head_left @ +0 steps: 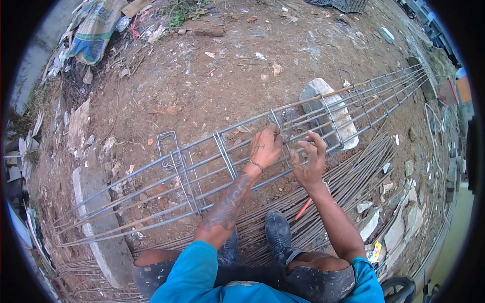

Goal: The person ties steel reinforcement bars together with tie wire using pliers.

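Observation:
A long rebar cage of steel bars and square stirrups runs from the lower left to the upper right in front of me. My left hand reaches into its middle, fingers curled and closed beside an upright stirrup; what they pinch is hidden. Just to the right, my right hand is over the bars with fingers bent and apart, and nothing shows in it. Several stirrups stand close together left of my hands, and a loose-looking square stirrup leans at the far side of the cage.
Concrete blocks prop the cage at the left and right. A pile of loose rebar lies under and beside my boots, with an orange-red stick on it. A torn sack and rubble lie at the far left.

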A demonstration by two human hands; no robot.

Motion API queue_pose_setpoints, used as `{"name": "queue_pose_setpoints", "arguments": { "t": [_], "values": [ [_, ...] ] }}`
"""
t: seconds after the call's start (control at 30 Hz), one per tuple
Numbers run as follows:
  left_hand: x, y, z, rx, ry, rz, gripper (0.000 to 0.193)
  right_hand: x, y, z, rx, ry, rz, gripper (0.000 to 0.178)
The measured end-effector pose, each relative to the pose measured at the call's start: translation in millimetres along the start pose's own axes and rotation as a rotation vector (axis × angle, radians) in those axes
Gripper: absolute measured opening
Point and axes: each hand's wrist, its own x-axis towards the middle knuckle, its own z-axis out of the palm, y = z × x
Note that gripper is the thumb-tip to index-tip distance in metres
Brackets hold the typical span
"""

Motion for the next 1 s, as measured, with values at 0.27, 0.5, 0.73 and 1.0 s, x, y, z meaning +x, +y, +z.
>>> {"name": "queue_pose_setpoints", "arguments": {
  "t": [0.27, 0.5, 0.73, 1.0],
  "values": [
    [5.4, -10.0, -5.7, -0.094, -0.046, 0.095, 0.019, -80.6, 15.4, -53.9, -0.314, -0.095, 0.241, 0.033],
    [3.7, -17.6, -7.7, -0.127, -0.169, 0.053, 0.028, 10.7, 23.0, 8.9, -0.023, -0.359, 0.086, 0.024],
    [4.5, -26.5, -20.0, 0.009, -0.235, 0.153, 0.028, -1.7, 34.3, 20.5, 0.061, -0.246, 0.067, 0.013],
    [-3.0, -20.5, -10.6, -0.074, -0.202, 0.233, 0.018, -8.8, 39.4, 17.1, 0.013, -0.187, 0.07, 0.011]
  ]
}}
